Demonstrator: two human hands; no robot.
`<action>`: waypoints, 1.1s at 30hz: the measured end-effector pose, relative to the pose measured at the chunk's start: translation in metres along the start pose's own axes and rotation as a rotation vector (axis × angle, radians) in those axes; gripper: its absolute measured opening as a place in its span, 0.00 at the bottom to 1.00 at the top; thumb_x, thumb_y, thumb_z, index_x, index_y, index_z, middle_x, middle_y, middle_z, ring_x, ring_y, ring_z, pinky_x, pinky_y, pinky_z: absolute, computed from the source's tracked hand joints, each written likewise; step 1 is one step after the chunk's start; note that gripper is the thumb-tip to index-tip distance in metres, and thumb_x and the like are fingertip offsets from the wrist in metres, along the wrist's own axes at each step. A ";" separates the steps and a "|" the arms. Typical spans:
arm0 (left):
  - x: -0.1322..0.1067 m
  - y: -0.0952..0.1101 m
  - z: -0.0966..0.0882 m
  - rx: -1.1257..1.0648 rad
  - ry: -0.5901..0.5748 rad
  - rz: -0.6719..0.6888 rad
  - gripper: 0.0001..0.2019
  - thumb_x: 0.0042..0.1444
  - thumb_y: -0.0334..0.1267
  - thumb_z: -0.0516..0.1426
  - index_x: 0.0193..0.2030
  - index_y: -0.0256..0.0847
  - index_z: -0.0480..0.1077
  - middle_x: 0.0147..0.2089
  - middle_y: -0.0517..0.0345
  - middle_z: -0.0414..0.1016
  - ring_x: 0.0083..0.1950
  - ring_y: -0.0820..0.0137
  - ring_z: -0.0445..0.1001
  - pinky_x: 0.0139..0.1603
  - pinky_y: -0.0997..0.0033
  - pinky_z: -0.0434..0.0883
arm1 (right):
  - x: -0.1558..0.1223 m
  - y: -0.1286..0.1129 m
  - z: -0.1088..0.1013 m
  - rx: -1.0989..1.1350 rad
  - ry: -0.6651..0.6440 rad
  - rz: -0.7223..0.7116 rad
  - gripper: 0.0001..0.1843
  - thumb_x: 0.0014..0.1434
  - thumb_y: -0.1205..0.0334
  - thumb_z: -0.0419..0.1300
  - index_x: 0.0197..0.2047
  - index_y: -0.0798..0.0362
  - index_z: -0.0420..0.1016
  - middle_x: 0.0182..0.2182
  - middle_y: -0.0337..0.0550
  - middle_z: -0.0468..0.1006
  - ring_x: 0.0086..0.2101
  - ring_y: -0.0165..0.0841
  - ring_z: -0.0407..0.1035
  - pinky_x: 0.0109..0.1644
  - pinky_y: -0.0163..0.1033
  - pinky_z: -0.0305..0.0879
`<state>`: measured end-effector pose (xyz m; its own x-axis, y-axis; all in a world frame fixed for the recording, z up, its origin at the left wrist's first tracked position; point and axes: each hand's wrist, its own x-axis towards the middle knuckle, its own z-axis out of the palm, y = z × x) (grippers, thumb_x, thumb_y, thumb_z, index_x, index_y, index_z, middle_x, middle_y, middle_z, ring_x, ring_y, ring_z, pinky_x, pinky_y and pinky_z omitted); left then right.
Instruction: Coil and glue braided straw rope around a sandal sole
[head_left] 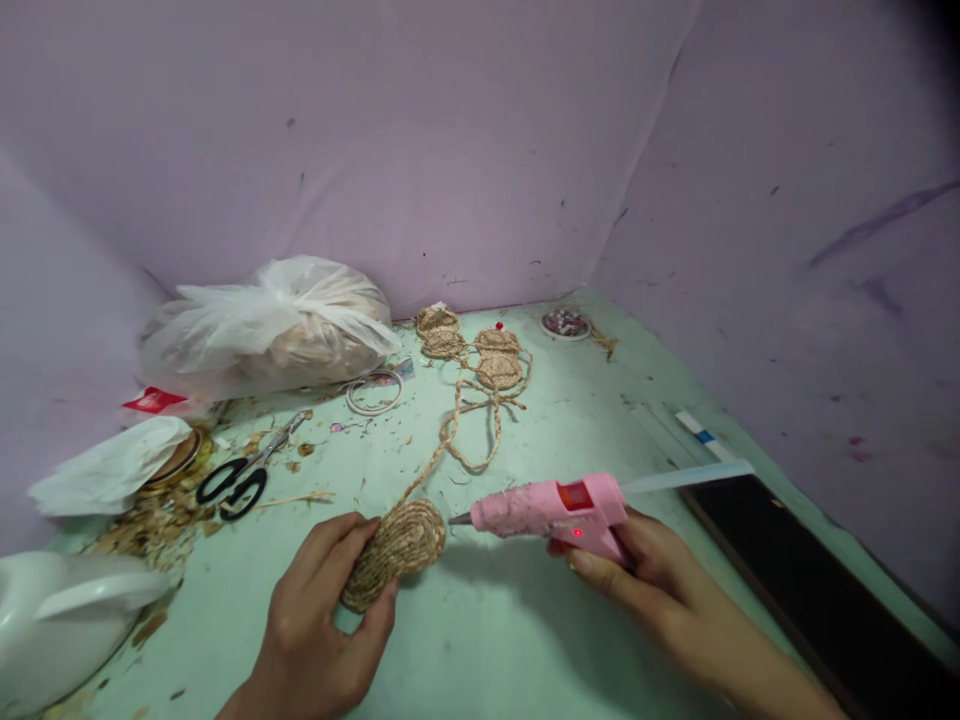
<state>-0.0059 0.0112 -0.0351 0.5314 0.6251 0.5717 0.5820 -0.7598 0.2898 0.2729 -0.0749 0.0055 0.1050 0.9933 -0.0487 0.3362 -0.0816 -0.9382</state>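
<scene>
Well, head view only. L hand (322,610) is near the front edge of the table (487,650), a bit left of centre. Its thumb and fingers pinch a round jute coil (396,548), held tilted on its edge; if the lower rim touches the table, I cannot tell. From the coil a jute cord (469,430) runs toward the back edge, w/ a loop approx. in the middle of the table, up to two small woven pieces (472,345) near the back edge.

R hand (645,580) is closed around the handle of a pink glue gun (555,510), just right of the coil. The nozzle points left at the coil's rim, very near; contact is not clear. A red light shows on the gun, and a clear glue stick (690,478) sticks out at its rear.

Scissors (236,485) w/ black handles lie toward the left edge, among jute scraps. A tied plastic bag (270,325) sits at the back left corner, w/ a thin ring (373,392) just beside it. A dark board (810,590) lies along the right edge.
</scene>
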 end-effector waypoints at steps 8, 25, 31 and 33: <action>0.003 0.000 0.002 0.025 0.026 -0.030 0.14 0.53 0.34 0.56 0.47 0.36 0.66 0.45 0.46 0.71 0.44 0.65 0.74 0.45 0.68 0.74 | 0.002 -0.002 0.000 0.133 0.054 -0.007 0.11 0.53 0.55 0.61 0.34 0.54 0.76 0.29 0.45 0.78 0.31 0.37 0.73 0.33 0.38 0.68; 0.002 -0.001 0.002 0.027 0.040 -0.021 0.14 0.53 0.33 0.56 0.47 0.35 0.66 0.45 0.46 0.71 0.44 0.66 0.74 0.45 0.67 0.74 | 0.003 0.001 0.013 0.104 0.041 -0.026 0.23 0.57 0.42 0.54 0.32 0.55 0.74 0.27 0.45 0.75 0.29 0.36 0.69 0.31 0.37 0.66; 0.003 0.000 0.001 0.031 0.050 -0.009 0.14 0.52 0.33 0.56 0.47 0.36 0.66 0.45 0.47 0.71 0.43 0.65 0.74 0.45 0.67 0.74 | 0.004 -0.001 0.013 0.065 0.047 -0.038 0.19 0.57 0.46 0.53 0.31 0.55 0.73 0.25 0.43 0.73 0.27 0.35 0.66 0.30 0.36 0.64; 0.003 0.000 0.001 0.033 0.041 -0.010 0.13 0.53 0.33 0.56 0.46 0.35 0.67 0.44 0.47 0.71 0.43 0.65 0.74 0.45 0.68 0.74 | 0.004 -0.001 0.013 0.077 0.047 -0.035 0.19 0.57 0.46 0.54 0.31 0.54 0.72 0.26 0.43 0.73 0.27 0.35 0.67 0.30 0.36 0.64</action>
<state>-0.0037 0.0133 -0.0339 0.5000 0.6242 0.6003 0.6073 -0.7469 0.2708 0.2610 -0.0693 0.0022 0.1386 0.9903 -0.0013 0.2678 -0.0388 -0.9627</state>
